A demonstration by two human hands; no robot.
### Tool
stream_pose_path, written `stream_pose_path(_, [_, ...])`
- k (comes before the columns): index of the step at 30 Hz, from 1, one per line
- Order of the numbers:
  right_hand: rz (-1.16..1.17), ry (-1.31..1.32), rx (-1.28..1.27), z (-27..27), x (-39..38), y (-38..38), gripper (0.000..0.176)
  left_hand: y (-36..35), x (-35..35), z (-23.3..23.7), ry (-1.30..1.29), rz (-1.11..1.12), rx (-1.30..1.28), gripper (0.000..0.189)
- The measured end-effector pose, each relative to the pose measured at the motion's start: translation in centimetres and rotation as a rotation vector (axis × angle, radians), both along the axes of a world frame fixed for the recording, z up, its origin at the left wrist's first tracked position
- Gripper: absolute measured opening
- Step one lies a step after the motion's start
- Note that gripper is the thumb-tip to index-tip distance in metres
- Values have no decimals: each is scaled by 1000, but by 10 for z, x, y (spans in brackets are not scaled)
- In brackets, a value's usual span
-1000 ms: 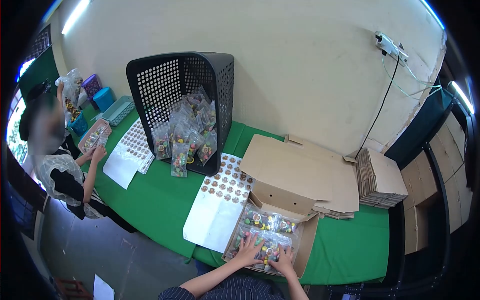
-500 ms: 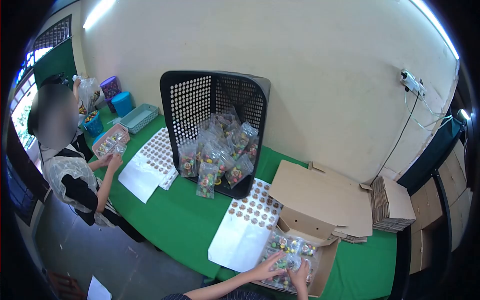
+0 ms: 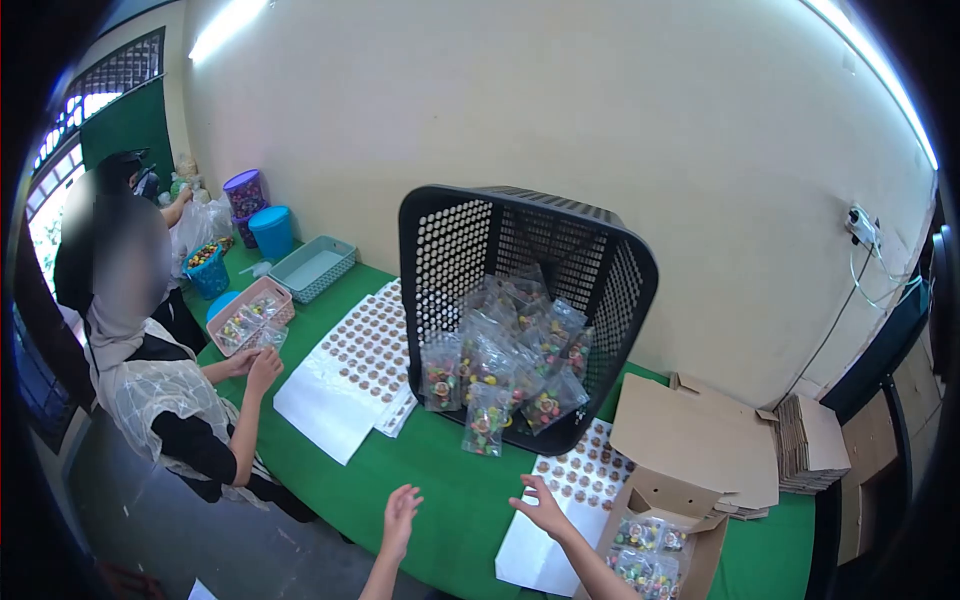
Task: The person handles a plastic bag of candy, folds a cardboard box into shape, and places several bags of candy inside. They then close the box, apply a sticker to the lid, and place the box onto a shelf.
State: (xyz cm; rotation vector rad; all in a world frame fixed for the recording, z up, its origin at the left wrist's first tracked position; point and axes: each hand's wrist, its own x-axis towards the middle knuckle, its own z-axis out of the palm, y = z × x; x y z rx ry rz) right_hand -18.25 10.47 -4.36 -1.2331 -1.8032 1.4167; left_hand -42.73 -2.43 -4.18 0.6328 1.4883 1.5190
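My left hand (image 3: pixel 401 518) is raised over the green tablecloth with its fingers apart and nothing in it. My right hand (image 3: pixel 543 507), likewise bare with spread fingers, hovers by the sticker sheet (image 3: pixel 585 480) of round brown labels. Ahead of both hands a black perforated basket (image 3: pixel 625 320) lies tipped on its side, its mouth facing me. Clear bags of colourful candy (image 3: pixel 487 415) are heaped inside and at its lip. Right of my right hand stands an open cardboard box (image 3: pixel 708 560) with several candy bags (image 3: pixel 645 575) laid flat in it.
Flat cardboard is stacked (image 3: pixel 805 445) at the right end. More label sheets (image 3: pixel 340 400) lie left of the basket. A co-worker at the left handles small bags over a pink basket (image 3: pixel 283 312); another person is behind. A teal tray (image 3: pixel 320 270) and blue buckets (image 3: pixel 272 235) stand farther back.
Both my hands have left the bags in the cardboard box and moved left, up towards the black basket. My view has shifted left, so things appear farther right.
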Motion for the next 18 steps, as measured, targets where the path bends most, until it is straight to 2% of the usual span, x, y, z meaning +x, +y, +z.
stream_pose_path(2, [-29, 17, -174, 0, -31, 22, 68, -17, -27, -6, -14, 115, -12, 39])
stream_pose_path(4, [-138, 130, -260, -25, -58, 50, 74, -34, -46, -11, -35, 204, -24, 39])
stream_pose_path(7, [-296, -52, -85, -67, -89, 94, 82, -54, -66, -16, -64, 271, -37, 38])
stream_pose_path(10, [-423, -151, -24, -103, -107, 131, 86, -67, -79, -20, -55, 269, -60, 38])
stream_pose_path(11, [-444, -67, -101, -122, -110, 142, 90, -69, -82, -21, -47, 262, -69, 39])
stream_pose_path(14, [-486, -338, -206, -74, -125, 134, 87, -67, -88, -25, -38, 260, -70, 38])
stream_pose_path(15, [-439, -342, -183, -77, -125, 137, 85, -65, -88, -23, -34, 256, -73, 37])
stream_pose_path(18, [-439, -335, -197, -84, -124, 140, 65, -53, -86, -19, -33, 237, -79, 35])
